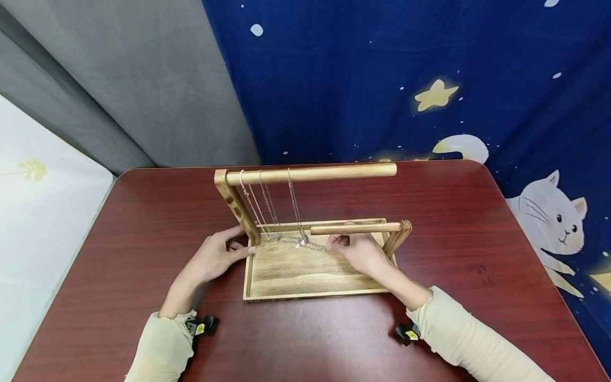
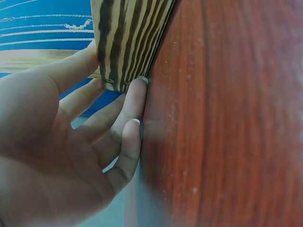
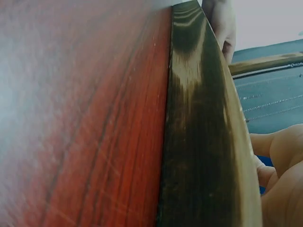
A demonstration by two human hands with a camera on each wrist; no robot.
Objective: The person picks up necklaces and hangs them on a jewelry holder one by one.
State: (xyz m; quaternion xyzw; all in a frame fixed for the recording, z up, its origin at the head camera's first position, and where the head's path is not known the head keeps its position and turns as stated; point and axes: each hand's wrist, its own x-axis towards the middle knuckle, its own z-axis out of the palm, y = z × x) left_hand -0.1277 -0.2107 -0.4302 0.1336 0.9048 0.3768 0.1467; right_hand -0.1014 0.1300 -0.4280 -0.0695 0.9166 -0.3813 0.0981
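A wooden jewelry stand (image 1: 315, 285) has a shallow tray base, a tall bar fixed at the left and a lower bar fixed at the right. Several thin necklaces (image 1: 294, 204) hang from the tall bar. My left hand (image 1: 215, 257) grips the stand's left end, thumb on the tray rim; in the left wrist view, fingers and thumb straddle the striped wood (image 2: 130, 42). Beneath the lower bar, my right hand (image 1: 360, 252) pinches one end of a silver chain necklace (image 1: 312, 246), stretched leftward above the tray. The right fingertips are partly hidden in the right wrist view.
The stand sits on a reddish-brown table (image 1: 157, 212). The low bar (image 1: 355, 228) passes just over the right hand. A blue curtain (image 1: 334, 79) and a grey one hang behind the table's far edge.
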